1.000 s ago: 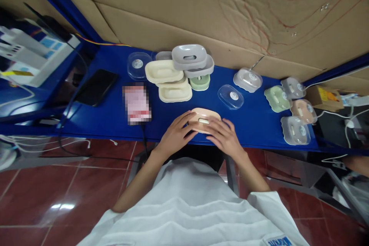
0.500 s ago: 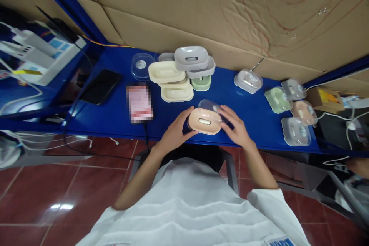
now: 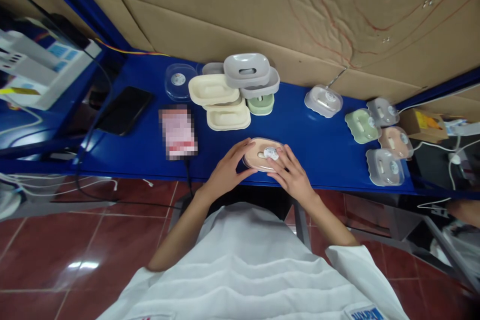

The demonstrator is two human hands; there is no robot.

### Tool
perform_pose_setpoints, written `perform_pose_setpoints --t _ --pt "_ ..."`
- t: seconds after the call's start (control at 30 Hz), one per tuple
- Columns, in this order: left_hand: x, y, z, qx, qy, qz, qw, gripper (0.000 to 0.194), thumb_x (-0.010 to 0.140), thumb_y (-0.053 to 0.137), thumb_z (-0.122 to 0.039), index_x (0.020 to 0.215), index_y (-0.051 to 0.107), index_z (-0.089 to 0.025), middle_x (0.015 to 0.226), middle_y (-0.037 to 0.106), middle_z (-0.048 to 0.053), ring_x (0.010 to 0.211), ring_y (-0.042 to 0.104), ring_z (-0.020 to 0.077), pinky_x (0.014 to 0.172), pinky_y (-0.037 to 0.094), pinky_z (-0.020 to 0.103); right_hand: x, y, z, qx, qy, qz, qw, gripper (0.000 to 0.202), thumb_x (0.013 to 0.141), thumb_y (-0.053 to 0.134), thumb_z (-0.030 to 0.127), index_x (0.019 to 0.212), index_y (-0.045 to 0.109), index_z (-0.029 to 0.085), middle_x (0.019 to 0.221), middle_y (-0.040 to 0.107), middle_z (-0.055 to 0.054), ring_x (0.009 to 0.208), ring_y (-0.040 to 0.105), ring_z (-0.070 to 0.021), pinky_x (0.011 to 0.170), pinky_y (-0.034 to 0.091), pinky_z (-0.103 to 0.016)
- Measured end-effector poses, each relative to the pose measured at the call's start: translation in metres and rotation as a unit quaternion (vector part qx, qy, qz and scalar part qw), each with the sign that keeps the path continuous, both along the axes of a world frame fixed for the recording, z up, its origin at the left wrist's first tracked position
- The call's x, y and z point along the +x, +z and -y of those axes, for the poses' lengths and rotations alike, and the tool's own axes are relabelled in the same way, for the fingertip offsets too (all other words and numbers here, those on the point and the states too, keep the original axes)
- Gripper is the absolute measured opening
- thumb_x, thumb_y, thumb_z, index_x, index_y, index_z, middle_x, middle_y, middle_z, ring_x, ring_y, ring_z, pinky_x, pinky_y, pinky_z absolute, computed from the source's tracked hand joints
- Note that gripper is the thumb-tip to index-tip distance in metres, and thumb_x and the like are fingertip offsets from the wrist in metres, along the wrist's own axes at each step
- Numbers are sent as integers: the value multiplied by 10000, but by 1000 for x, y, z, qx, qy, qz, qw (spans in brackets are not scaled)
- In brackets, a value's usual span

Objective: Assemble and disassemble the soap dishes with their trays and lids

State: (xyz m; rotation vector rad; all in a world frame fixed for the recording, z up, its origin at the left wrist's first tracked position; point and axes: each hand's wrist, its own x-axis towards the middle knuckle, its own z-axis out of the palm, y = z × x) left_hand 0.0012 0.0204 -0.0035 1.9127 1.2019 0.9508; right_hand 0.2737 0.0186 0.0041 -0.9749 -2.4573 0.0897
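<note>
A peach oval dish (image 3: pixel 255 157) is between my two hands at the table's front edge. Over it lies a clear lid with a round white label (image 3: pixel 271 153). My left hand (image 3: pixel 228 167) grips the dish's left end, thumb at the front and fingers behind. On the right, my right hand (image 3: pixel 294 175) holds the lid and the dish's right end, with its fingertips on the lid beside the label. Behind them are stacked cream dishes (image 3: pixel 213 90) and grey dishes (image 3: pixel 247 70), with a green dish (image 3: pixel 261 105) beneath the grey ones.
A loose clear lid (image 3: pixel 180 82), a pixelated pink item (image 3: pixel 178 132) and a black tablet (image 3: pixel 124 110) lie left on the blue table (image 3: pixel 307 155). One lidded grey dish (image 3: pixel 323 101) stands at the back; several lidded dishes (image 3: pixel 362 126) are at the right.
My right hand has brought the clear lid left and down over the peach dish. My left hand still grips the dish. The view has shifted slightly.
</note>
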Motion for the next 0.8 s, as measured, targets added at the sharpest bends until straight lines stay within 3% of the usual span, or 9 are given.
perform_pose_setpoints --t 0.1,0.2,0.27,0.37,0.47,0.63,0.7,0.8 --pt "0 2 2 -5 12 -14 1000 727 1014 696 -437 1651 358 -352 1711 416 95 1586 416 290 1315 368 505 10 1 -6 4 -30 10 999 683 1009 721 303 1641 464 349 1701 449 -70 1623 337 -338 1262 465 -544" --pt "-1 6 4 -5 21 -19 1000 676 1046 645 -409 1652 349 -366 1719 390 86 1588 410 273 1310 377 493 30 3 -30 7 -150 16 988 516 1043 655 386 1553 583 351 1633 540 -76 1581 412 -350 1239 461 -595" --pt "-1 8 5 -5 22 -16 1000 630 1061 615 -401 1640 369 -363 1680 438 88 1558 450 264 1303 388 493 43 7 -57 3 -228 13 973 508 1064 592 442 1558 580 322 1640 522 -108 1563 415 -377 1241 420 -654" --pt "-1 9 4 -13 19 -24 999 581 1073 588 -404 1621 403 -352 1649 468 90 1543 463 265 1299 392 504 46 17 -102 -7 -266 24 964 612 1093 479 505 1645 455 241 1708 407 -164 1594 337 -405 1257 339 -703" --pt "0 7 4 -6 25 -23 999 543 1080 571 -394 1602 433 -335 1630 481 93 1528 478 255 1298 396 486 23 34 -141 13 -249 33 968 645 1121 371 504 1693 338 209 1745 335 -170 1638 259 -379 1292 259 -681" --pt "2 7 5 6 38 -31 999 509 1089 548 -389 1585 458 -315 1596 510 98 1499 511 243 1285 416 465 -43 67 -193 34 -69 66 995 582 1130 374 452 1670 376 234 1765 320 -111 1655 229 -322 1319 216 -607" --pt "2 8 5 5 37 -38 999 491 1092 542 -383 1573 475 -312 1583 524 96 1492 518 239 1281 424 458 -63 74 -212 25 -34 78 996 562 1120 423 445 1638 436 225 1727 399 -109 1638 264 -339 1314 185 -638" --pt "3 9 5 7 38 -39 998 472 1093 540 -375 1558 495 -311 1570 539 93 1482 529 237 1272 436 454 -76 79 -234 -8 -29 77 997 442 1114 456 405 1472 632 216 1521 639 -104 1514 463 -339 1299 192 -653"
